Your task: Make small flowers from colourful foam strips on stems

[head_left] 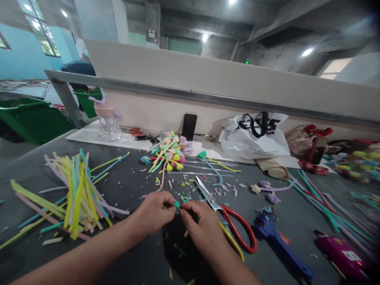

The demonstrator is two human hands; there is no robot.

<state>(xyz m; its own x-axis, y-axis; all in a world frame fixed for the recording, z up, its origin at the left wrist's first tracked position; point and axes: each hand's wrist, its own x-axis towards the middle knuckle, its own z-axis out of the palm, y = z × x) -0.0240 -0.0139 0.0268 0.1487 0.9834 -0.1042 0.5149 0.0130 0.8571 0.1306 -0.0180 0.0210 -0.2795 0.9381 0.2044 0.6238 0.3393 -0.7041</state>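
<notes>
My left hand [157, 211] and my right hand [204, 223] meet low in the middle of the view. Between their fingertips is a small green fuzzy piece [177, 205], pinched from both sides. The fingers hide part of it. Beside my right hand lie scissors [219, 206] with a red handle, blades parted. Small cut bits [185, 194] in several colours are scattered just beyond my hands. Farther back sits a bunch of fuzzy flowers [173, 150], with a green-headed fuzzy flower [202, 154] to its right.
Fuzzy coloured stems [77, 194] are heaped at left. On the right lie a blue-handled tool [280, 245], a magenta device [341, 253], a purple fuzzy sprig [274, 189] and more stems [323, 202]. A clear cup [108, 122], phone [189, 126] and white bag [255, 136] stand along the back.
</notes>
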